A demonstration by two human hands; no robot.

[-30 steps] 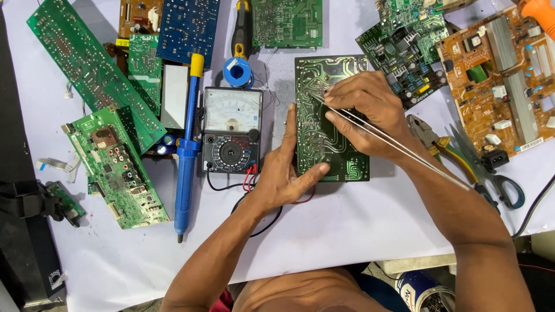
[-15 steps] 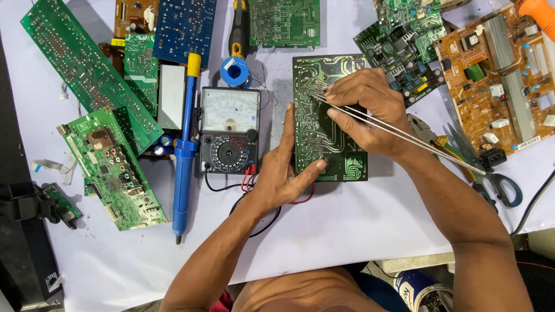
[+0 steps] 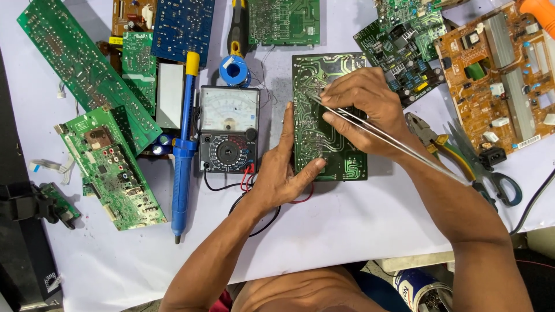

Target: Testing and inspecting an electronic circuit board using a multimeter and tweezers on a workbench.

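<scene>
Green circuit board (image 3: 329, 115) lies on the white surface (image 3: 358, 225) beside a meter (image 3: 229, 128); the left hand (image 3: 280, 173) steadies its edge, open-fingered, while the right hand (image 3: 361, 107) pinches tweezers (image 3: 393, 141) against it.

Bright, even overhead light, soft short shadows, sharp focus, slight wide-angle edge distortion.

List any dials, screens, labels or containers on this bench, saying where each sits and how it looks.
Black analogue multimeter: centre, left of left hand; pale needle dial, round selector.
White barcode sticker: lower edge of orange circuit board, far right.
Blue-and-white printed can: bottom right, below the table edge.
</scene>
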